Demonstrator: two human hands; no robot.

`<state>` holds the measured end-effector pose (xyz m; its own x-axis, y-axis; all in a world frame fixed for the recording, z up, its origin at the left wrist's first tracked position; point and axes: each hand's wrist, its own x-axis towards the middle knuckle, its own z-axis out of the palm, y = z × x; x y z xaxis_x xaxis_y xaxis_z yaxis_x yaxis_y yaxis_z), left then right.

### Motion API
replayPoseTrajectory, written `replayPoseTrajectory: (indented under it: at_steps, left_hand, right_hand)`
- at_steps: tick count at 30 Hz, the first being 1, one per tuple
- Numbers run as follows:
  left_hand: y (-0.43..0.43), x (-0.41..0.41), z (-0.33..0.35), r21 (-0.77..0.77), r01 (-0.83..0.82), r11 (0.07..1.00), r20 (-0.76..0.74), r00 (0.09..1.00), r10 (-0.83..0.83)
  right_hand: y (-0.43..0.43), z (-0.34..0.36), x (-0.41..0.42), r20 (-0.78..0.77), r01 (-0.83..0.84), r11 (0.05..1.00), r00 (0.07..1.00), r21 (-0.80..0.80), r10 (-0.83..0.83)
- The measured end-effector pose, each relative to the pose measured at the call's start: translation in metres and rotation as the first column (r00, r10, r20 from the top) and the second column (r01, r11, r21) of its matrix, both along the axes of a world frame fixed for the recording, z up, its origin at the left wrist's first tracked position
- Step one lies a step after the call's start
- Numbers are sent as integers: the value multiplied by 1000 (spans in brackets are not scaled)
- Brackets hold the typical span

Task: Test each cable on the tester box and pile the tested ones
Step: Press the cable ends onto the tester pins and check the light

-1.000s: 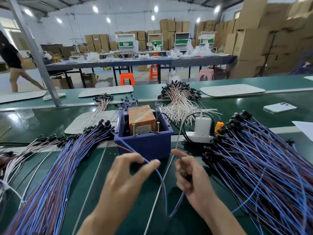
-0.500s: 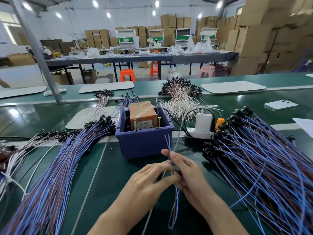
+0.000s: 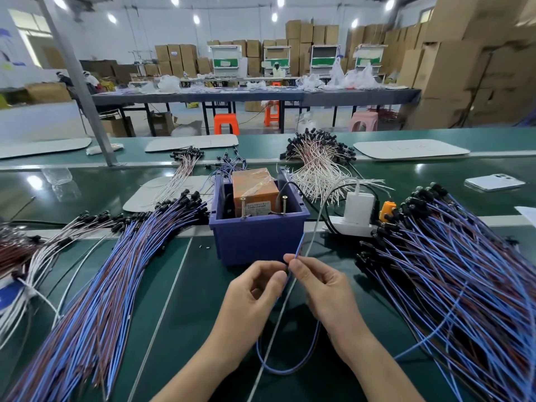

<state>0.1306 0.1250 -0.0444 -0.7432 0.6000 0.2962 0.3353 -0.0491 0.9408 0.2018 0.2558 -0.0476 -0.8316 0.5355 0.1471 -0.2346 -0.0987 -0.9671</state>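
One thin blue-and-brown twin-wire cable (image 3: pixel 298 247), pinched near its upturned ends by left hand (image 3: pixel 255 288) and right hand (image 3: pixel 324 288), fingers curled, just in front of blue plastic tester box (image 3: pixel 255 239). Risk: unspread ends may miss upright brass screws (image 3: pixel 243 207), giving a false reading.

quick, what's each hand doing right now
Left hand: fingers curled, pinching the blue cable.
Right hand: pinching the same blue cable near its upper end.
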Motion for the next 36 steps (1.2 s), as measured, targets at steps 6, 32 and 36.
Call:
replayPoseTrajectory:
  at_steps: [6,32,36]
  left_hand:
    - [1,-2,-4,-36,-24,999,-22,999,23]
    - [-17,-47,-13,144,-524,840,-310,782,541]
    - [-16,-48,-14,117,-548,828,-317,770,554]
  right_hand:
    - [-3,-2,-2,12,-55,997,998,50,55]
    - [-1,-5,-35,-191,568,652,808,501,-557]
    - [2,-8,-33,-200,582,638,797,504,-569]
